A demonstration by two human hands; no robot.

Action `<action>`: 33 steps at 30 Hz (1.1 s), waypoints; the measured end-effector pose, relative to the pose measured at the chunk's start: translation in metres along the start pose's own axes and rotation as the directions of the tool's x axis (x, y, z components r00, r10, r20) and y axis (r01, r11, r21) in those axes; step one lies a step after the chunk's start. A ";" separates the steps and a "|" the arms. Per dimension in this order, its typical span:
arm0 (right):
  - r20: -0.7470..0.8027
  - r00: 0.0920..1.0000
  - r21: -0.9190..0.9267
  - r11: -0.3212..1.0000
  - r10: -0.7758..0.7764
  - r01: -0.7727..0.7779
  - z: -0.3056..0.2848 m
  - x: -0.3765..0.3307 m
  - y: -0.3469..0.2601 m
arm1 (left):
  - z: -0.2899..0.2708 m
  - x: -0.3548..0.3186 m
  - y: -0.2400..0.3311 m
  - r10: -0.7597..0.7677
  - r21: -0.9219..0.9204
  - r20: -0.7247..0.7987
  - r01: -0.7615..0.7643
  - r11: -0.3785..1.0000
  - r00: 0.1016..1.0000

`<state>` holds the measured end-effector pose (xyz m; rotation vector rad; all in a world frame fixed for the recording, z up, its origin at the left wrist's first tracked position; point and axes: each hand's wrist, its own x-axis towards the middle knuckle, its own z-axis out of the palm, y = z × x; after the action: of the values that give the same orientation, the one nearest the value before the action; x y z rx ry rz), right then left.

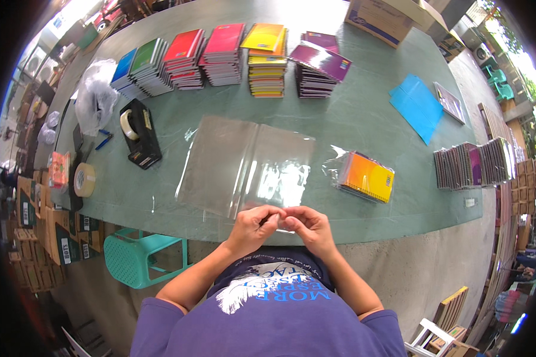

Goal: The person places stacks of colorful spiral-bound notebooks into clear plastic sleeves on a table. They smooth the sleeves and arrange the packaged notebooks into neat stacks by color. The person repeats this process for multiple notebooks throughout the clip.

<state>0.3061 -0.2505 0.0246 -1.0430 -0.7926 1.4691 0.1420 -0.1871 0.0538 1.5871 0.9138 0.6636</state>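
My left hand [256, 227] and my right hand [308, 228] meet in front of me at the table's near edge, fingertips pinched together. Between them is the near edge of a clear plastic bag [278, 163], which lies flat and shiny on the table. Just left of it, partly along its side, are more clear plastic bags [215, 163]. Right of my hands lies a pack of orange-yellow spiral notebooks [369, 179] in clear plastic, its loose flap pointing left.
Along the far side stand stacks of blue, green, red, pink, yellow and purple notebooks [318, 77]. A tape dispenser [140, 134] and a tape roll [84, 180] are at left. Blue sheets [417, 107], a notebook row [473, 163] and a cardboard box [380, 22] are at right. A green stool [134, 259] stands below.
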 end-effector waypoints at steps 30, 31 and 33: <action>0.345 0.936 -0.749 0.582 -0.066 0.317 0.076 0.102 0.007 | -0.472 -0.081 -0.166 -0.002 0.482 -0.825 0.706 0.519 0.565; 0.262 0.960 -0.751 0.605 -0.096 0.265 0.059 0.093 0.001 | -0.475 -0.072 -0.165 0.105 0.601 -0.784 0.706 0.374 0.612; 0.040 0.958 -0.778 0.592 -0.284 0.208 0.028 0.074 -0.021 | -0.494 -0.059 -0.183 0.085 0.552 -0.825 0.766 0.331 0.558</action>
<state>0.2889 -0.1726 0.0416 -1.5457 -1.5217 0.7924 -0.3307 0.0417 -0.0181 1.8325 2.6277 0.4297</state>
